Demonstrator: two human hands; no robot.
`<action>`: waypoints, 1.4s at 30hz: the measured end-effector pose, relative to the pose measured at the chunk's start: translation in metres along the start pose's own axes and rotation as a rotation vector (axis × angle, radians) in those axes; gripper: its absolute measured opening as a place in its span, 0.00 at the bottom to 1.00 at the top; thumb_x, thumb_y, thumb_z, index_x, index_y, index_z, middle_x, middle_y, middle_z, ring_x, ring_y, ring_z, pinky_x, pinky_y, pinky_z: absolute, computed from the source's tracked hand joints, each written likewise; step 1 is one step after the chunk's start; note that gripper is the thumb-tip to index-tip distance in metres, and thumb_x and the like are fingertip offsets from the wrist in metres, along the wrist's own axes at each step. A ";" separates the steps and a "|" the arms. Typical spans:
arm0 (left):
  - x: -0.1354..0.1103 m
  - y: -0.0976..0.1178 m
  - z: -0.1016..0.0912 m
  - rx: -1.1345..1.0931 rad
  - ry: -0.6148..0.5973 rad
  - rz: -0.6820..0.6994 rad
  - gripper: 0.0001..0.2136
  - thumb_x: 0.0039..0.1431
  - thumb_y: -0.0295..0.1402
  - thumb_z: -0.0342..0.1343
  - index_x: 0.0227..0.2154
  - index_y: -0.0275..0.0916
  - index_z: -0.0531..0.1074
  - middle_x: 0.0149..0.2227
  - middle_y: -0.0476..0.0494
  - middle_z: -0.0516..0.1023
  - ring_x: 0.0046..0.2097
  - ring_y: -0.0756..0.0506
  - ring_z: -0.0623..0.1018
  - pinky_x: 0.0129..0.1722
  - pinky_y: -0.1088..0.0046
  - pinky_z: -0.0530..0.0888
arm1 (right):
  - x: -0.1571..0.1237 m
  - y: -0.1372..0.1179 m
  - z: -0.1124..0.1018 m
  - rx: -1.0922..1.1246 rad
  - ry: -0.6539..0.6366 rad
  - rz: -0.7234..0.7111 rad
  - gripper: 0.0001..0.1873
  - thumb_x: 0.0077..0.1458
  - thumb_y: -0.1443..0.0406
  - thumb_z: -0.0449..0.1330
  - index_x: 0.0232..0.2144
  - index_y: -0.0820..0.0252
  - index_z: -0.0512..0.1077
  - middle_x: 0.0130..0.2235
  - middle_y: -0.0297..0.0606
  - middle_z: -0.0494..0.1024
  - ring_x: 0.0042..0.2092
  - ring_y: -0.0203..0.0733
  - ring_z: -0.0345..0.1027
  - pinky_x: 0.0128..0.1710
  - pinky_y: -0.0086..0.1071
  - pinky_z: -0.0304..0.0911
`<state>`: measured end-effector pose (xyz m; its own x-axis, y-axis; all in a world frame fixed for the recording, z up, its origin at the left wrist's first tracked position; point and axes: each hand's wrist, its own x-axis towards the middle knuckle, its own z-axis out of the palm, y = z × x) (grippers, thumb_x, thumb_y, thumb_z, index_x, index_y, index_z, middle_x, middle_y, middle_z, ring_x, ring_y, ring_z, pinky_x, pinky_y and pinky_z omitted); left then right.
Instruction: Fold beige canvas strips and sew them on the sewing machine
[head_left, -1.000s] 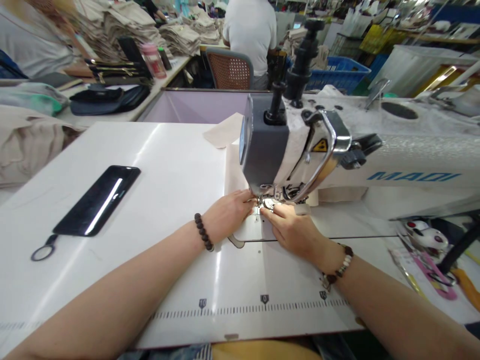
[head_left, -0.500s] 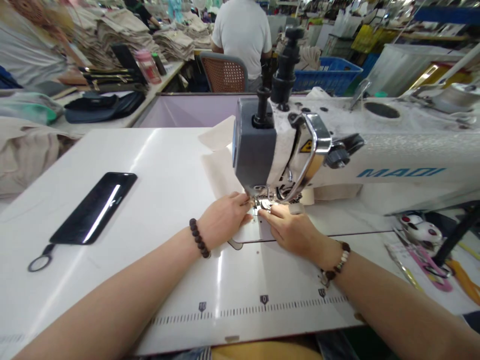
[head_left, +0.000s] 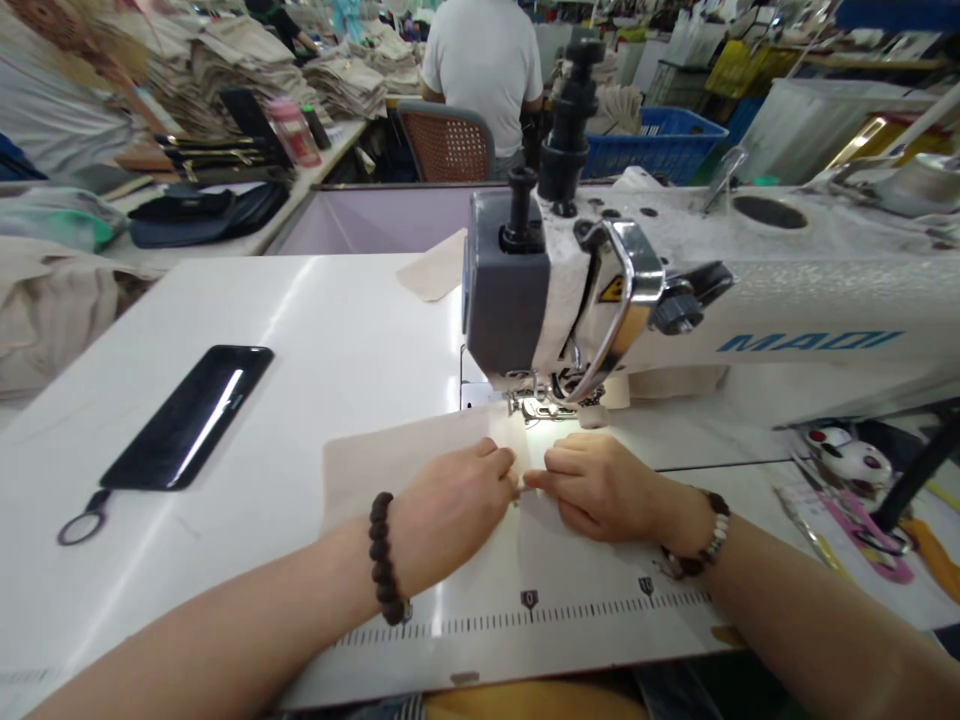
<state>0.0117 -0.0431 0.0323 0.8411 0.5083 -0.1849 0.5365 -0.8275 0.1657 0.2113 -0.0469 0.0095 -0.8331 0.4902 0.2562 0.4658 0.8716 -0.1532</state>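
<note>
Far left, several stacks of folded beige fabric [head_left: 247, 65] piled on a work table, one pink bottle [head_left: 285, 130] just beside them. On the white sewing table [head_left: 315, 310], one black phone [head_left: 186, 418] laid flat, a ring attached at its lower end. Beyond the table, one co-worker in a white shirt [head_left: 480, 70] seated on one cane-backed chair [head_left: 448, 145]. Nearer, the left hand [head_left: 450, 515], one dark bead bracelet [head_left: 384, 558] at the wrist, fingers curled and pressed onto one beige fabric panel [head_left: 409, 465], spread on the table just in front of the presser foot [head_left: 544, 405] of one sewing machine [head_left: 585, 300]. Next, the right hand [head_left: 600, 488], one pale-and-dark beaded bracelet [head_left: 709, 540] at the wrist, fingertips [head_left: 551, 480] nearly meeting the left's on the panel; any pinch impossible to tell. Behind the machine, one blue plastic crate [head_left: 652, 145], contents hidden.
</note>
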 end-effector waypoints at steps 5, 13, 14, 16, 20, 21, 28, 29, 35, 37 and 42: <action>0.000 0.002 -0.011 -0.068 -0.040 -0.073 0.07 0.60 0.23 0.47 0.34 0.33 0.70 0.36 0.41 0.71 0.42 0.44 0.70 0.39 0.70 0.70 | 0.002 -0.002 0.001 -0.035 0.011 0.024 0.13 0.56 0.70 0.45 0.32 0.63 0.70 0.25 0.35 0.65 0.26 0.36 0.53 0.26 0.33 0.46; 0.006 -0.016 0.010 -0.004 0.091 -0.042 0.08 0.59 0.20 0.45 0.36 0.32 0.68 0.40 0.39 0.71 0.45 0.45 0.69 0.44 0.70 0.70 | 0.005 0.003 0.009 -0.091 0.045 0.112 0.14 0.57 0.71 0.45 0.35 0.65 0.70 0.25 0.35 0.66 0.27 0.36 0.57 0.27 0.32 0.49; 0.007 -0.019 0.011 -0.003 0.106 -0.044 0.08 0.58 0.20 0.45 0.37 0.32 0.68 0.41 0.39 0.70 0.45 0.45 0.69 0.44 0.70 0.70 | 0.006 0.003 0.010 -0.106 0.045 0.135 0.14 0.57 0.71 0.45 0.36 0.65 0.70 0.25 0.36 0.67 0.27 0.36 0.58 0.27 0.32 0.49; 0.009 -0.023 0.011 -0.013 0.136 -0.059 0.09 0.58 0.20 0.46 0.40 0.32 0.67 0.43 0.39 0.70 0.47 0.45 0.69 0.46 0.71 0.69 | 0.008 0.003 0.011 -0.141 0.051 0.184 0.14 0.56 0.71 0.46 0.39 0.65 0.70 0.26 0.37 0.69 0.28 0.37 0.59 0.27 0.32 0.50; 0.014 -0.031 0.007 -0.031 0.189 -0.081 0.11 0.57 0.20 0.46 0.42 0.33 0.66 0.44 0.40 0.70 0.49 0.46 0.68 0.49 0.71 0.68 | 0.014 0.003 0.011 -0.188 0.087 0.258 0.14 0.54 0.73 0.48 0.40 0.65 0.70 0.29 0.38 0.71 0.31 0.37 0.62 0.28 0.29 0.52; 0.015 -0.033 0.007 -0.032 0.204 -0.083 0.11 0.58 0.20 0.46 0.42 0.34 0.66 0.44 0.40 0.70 0.49 0.46 0.68 0.50 0.71 0.67 | 0.015 0.003 0.011 -0.205 0.103 0.268 0.14 0.53 0.73 0.48 0.40 0.65 0.70 0.29 0.39 0.72 0.32 0.38 0.62 0.28 0.29 0.52; 0.024 -0.043 0.005 -0.001 0.270 -0.125 0.10 0.59 0.21 0.44 0.41 0.31 0.67 0.42 0.40 0.72 0.47 0.46 0.71 0.51 0.72 0.67 | 0.017 0.007 0.016 -0.222 0.080 0.290 0.14 0.50 0.73 0.49 0.39 0.65 0.70 0.30 0.39 0.72 0.32 0.39 0.62 0.34 0.30 0.55; 0.025 -0.043 0.005 0.011 0.271 -0.128 0.10 0.59 0.20 0.44 0.41 0.31 0.67 0.42 0.40 0.72 0.47 0.46 0.71 0.50 0.72 0.67 | 0.017 0.007 0.016 -0.215 0.072 0.294 0.14 0.50 0.73 0.50 0.39 0.65 0.70 0.30 0.40 0.72 0.32 0.39 0.63 0.34 0.30 0.55; 0.024 -0.042 0.005 0.072 0.251 -0.092 0.10 0.59 0.21 0.46 0.42 0.28 0.68 0.44 0.35 0.72 0.50 0.45 0.69 0.52 0.71 0.65 | 0.018 0.003 0.013 -0.221 0.090 0.326 0.15 0.50 0.74 0.50 0.39 0.65 0.70 0.33 0.41 0.73 0.33 0.39 0.63 0.28 0.28 0.53; 0.022 -0.040 0.005 0.104 0.229 -0.101 0.12 0.60 0.22 0.45 0.45 0.27 0.66 0.47 0.34 0.70 0.52 0.43 0.68 0.53 0.68 0.65 | 0.018 0.003 0.013 -0.221 0.085 0.332 0.14 0.50 0.74 0.51 0.39 0.64 0.71 0.33 0.40 0.73 0.34 0.39 0.63 0.27 0.28 0.52; 0.017 -0.033 0.004 0.185 0.137 -0.381 0.14 0.61 0.22 0.40 0.48 0.32 0.63 0.52 0.32 0.65 0.53 0.38 0.66 0.47 0.57 0.68 | 0.016 0.006 0.016 -0.198 0.057 0.334 0.15 0.50 0.73 0.51 0.41 0.64 0.70 0.32 0.40 0.72 0.35 0.39 0.63 0.29 0.28 0.53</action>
<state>0.0080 -0.0075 0.0201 0.5941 0.8016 -0.0670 0.7989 -0.5977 -0.0676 0.1960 -0.0340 -0.0026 -0.6103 0.7423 0.2766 0.7619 0.6456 -0.0513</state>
